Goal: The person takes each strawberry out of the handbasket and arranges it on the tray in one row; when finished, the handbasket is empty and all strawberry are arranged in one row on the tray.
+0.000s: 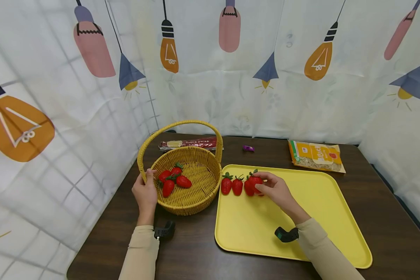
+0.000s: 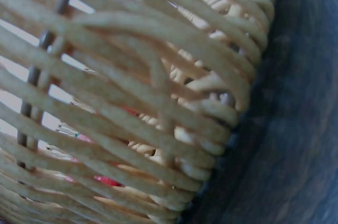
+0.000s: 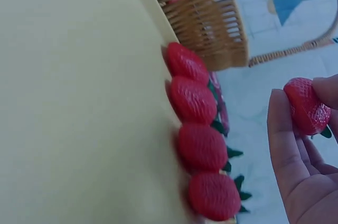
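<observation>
Evidently the right hand (image 1: 276, 190) has a strawberry (image 3: 303, 109) pinched between thumb and fingers. It is bright red, plump and glossy, its skin finely dimpled, with a little green leaf showing beside the fingers. It sits out at the fingertips, away from the palm, and the right wrist view shows it raised clear of the yellow tray (image 1: 252, 225). Just beyond the fingers, four more (image 3: 202, 147), equally red and leafy, lie side by side near the tray's far left corner, leaves pointing away from the person. Left of the tray stands a woven yellow basket (image 1: 203, 175) with a tall arched handle (image 1: 182, 123); several red ones (image 1: 168, 188) are clustered in its left half. The left hand (image 1: 145, 192) grips the basket's left side, by the foot of the handle, well apart from the pinched strawberry.
</observation>
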Motion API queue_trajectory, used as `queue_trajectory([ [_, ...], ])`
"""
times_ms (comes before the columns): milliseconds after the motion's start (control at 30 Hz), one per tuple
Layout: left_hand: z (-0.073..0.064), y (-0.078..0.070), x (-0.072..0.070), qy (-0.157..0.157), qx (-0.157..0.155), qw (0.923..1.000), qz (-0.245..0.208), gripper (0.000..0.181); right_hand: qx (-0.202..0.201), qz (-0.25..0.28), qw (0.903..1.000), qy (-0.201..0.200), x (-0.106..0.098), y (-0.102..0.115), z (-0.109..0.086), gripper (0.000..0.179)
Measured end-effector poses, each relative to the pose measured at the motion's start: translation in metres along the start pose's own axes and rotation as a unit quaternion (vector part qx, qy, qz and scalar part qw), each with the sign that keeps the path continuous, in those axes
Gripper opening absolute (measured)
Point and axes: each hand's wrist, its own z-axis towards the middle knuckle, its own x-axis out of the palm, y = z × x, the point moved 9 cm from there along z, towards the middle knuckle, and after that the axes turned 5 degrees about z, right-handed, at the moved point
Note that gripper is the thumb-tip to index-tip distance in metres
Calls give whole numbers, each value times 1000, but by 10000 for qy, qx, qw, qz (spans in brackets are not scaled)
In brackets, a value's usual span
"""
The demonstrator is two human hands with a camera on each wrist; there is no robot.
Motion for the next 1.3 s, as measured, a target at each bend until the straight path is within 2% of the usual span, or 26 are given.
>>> queue_trajectory([
  [267,0,2,0,-13,-87,9999,-103,54,-15,233,9989,-396,-37,-8,-13,41],
  [567,0,0,3,42,-85,9998,-168,56,-167,590,9926,-1047,-76,-19,-26,45],
  [933,1,2,2,32,-56,9999,-157,54,779,261,9778,-1929,-105,-51,-32,46],
  [1033,2,2,4,92,-72,9998,-186,55,940,86,9754,-1994,-109,-56,-32,46],
  [1300,2,3,4,76,-141,9997,-194,56,1492,-59,9732,-1748,-103,-66,-30,49],
])
